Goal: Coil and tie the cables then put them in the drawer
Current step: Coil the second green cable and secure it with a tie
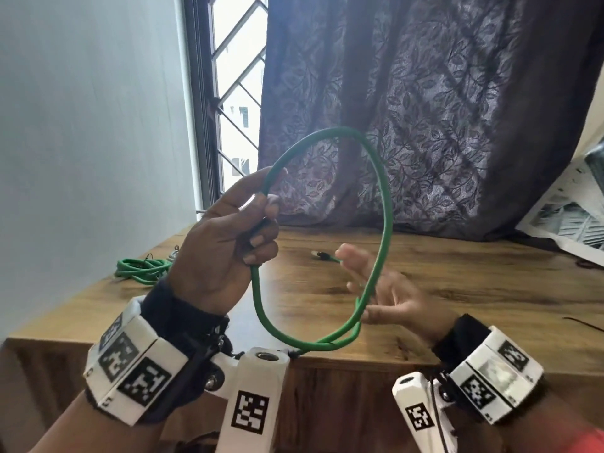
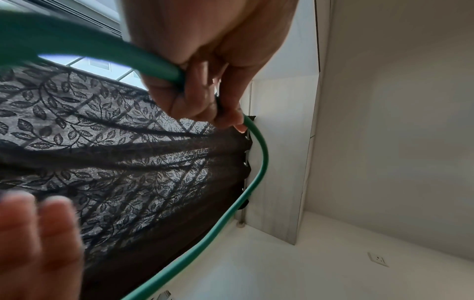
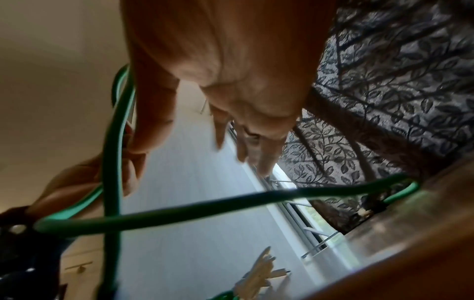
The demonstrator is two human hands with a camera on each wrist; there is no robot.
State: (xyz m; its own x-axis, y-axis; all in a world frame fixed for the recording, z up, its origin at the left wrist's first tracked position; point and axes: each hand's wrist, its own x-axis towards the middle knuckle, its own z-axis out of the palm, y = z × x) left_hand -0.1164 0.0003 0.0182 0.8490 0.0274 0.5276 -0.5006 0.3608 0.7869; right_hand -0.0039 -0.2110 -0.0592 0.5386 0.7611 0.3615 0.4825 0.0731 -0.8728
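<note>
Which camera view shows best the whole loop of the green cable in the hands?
The head view: the green cable makes a full loop between left hand and right hand. The left wrist view shows only the gripped stretch; the right wrist view shows blurred crossing strands.

A wooden bench point(image 1: 457, 289) stands against a window point(image 1: 235, 93) with a diamond grille, daylight coming through it. A dark leaf-patterned curtain point(image 1: 441, 109) hangs over most of the window. A plain pale wall point(image 1: 91, 125) is on the left. Printed paper point(image 1: 568, 210) lies at the bench's right end.
</note>
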